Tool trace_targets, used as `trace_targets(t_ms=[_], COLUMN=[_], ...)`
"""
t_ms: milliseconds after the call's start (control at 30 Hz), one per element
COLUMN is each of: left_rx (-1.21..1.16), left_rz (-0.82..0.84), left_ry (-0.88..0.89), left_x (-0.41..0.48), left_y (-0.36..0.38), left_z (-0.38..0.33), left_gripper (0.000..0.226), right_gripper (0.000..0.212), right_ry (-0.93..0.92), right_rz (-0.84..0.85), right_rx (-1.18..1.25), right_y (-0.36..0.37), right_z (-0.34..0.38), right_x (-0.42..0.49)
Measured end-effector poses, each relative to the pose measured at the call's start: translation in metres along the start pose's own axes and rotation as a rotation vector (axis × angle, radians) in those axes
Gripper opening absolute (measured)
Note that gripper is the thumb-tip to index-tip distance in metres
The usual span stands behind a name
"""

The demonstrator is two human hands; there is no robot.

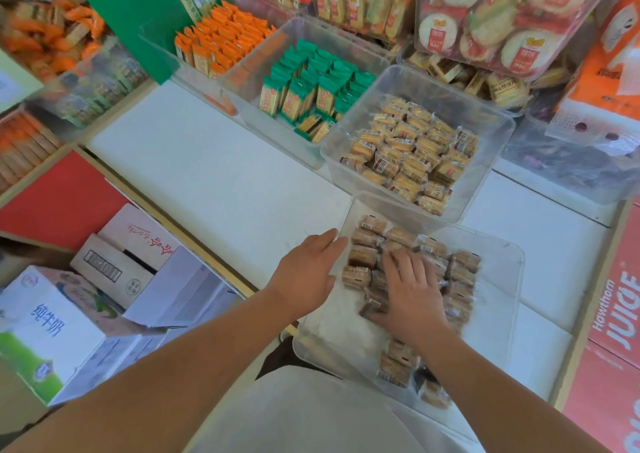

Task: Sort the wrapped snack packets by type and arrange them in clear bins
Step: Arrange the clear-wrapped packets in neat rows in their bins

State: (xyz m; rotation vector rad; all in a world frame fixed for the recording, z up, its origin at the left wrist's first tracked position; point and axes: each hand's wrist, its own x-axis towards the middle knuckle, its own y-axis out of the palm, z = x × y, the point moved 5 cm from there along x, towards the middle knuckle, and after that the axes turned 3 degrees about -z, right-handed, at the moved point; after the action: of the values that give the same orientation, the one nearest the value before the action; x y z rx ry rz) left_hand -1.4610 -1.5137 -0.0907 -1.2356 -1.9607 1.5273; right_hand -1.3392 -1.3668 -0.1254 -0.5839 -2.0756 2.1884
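**Brown packets (pixel 362 257) in near bin (pixel 332 324): right hand (pixel 412 293) flat on the pile, left hand (pixel 304 272) at the wall**

Brown packets sit in rows across the far & right part of the near bin, w/ a few more loose at its near corner. The bin's left floor is bare. It rests on the white shelf (pixel 207 162), just in front of the tan-packet bin (pixel 491 113). Green packets (pixel 311 85) & orange packets (pixel 221 40) fill bins further back-left.

Handling, as a guess: each pkt is small & light, w/ crinkly clear film over a biscuit-type block. Film is prob. slippery, so pkts slide over each other & a row skews at a nudge. Contents are likely brittle, so no hard squeeze. Best hold is a pinch across the short sides of the block, not the sealed end flaps, which would flex & let it swing. For squaring up a row, flat fingers pushing on tops or sides should beat picking one by one.

Right hand: palm down, fingers spread & nearly straight, resting on the tops of pkts mid-bin. It isn't clenched & nothing looks lifted. Thumb lies next to a darker pkt at the pile's near-left edge; can't tell if it hooks that pkt.

Left hand: released, fingers straight & together, tips touching the bin's left wall near the far corner. It holds nothing & is prob. steadying the bin.
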Motion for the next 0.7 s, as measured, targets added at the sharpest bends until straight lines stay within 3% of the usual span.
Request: trace_targets(t_ms=[133,267,400,533,600,700], left_rx=[-0.036,-0.013,0.011,0.057,0.062,-0.024], left_rz=[-0.014,-0.269,-0.24,-0.224,-0.17,0.137], left_ry=[0.0,0.276,0.356,0.348,0.342,0.175], left_x=[-0.009,-0.031,-0.046,-0.05,-0.052,-0.051], left_y=[0.006,0.01,0.033,0.04,0.04,0.046], left_z=[-0.002,-0.018,-0.021,-0.021,-0.032,-0.061], left_gripper=[0.074,0.054,0.028,0.021,0.018,0.033], right_gripper=[0.121,0.116,0.115,0.11,0.093,0.056], right_ry=[0.018,-0.031,-0.037,-0.056,-0.022,0.145], right_rz=[0.029,0.056,0.018,0.105,0.126,0.04], right_rx=[0.0,-0.033,-0.026,0.12,0.309,0.574], right_y=[-0.002,-0.002,0.0,-0.01,-0.018,-0.029], right_z=[-0.006,-0.011,-0.013,-0.021,-0.033,-0.057], right_x=[0.011,0.014,0.01,0.011,0.004,-0.022])
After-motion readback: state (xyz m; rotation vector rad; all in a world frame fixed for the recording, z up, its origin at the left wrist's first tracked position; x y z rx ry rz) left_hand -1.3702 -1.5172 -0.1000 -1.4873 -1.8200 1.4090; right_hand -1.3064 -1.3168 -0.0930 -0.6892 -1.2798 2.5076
